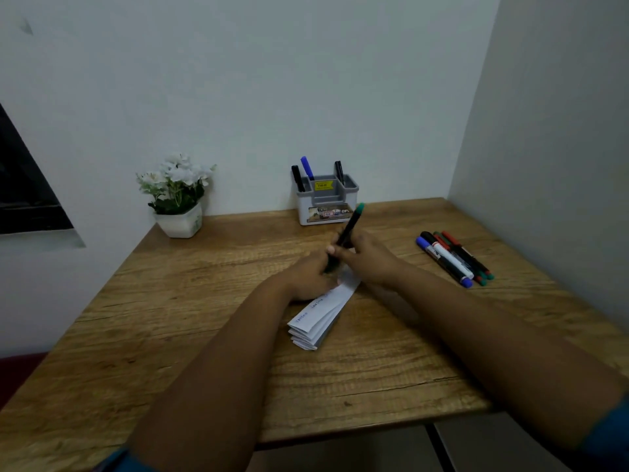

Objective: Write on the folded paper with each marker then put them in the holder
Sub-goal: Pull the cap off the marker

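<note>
A black marker with a green end (350, 226) stands tilted above the folded white paper (320, 318), which lies in the middle of the wooden table and carries some handwriting. My left hand (311, 274) grips the marker's lower part. My right hand (366, 257) holds its barrel just above, so both hands meet on it. The marker's tip is hidden by my fingers. A grey and white holder (326, 199) stands by the back wall with three markers in it: two black and one blue (307, 167).
Several loose markers (452, 258) lie in a bundle at the right side of the table (170, 318). A white pot of white flowers (178, 195) stands at the back left. Walls close the back and right sides.
</note>
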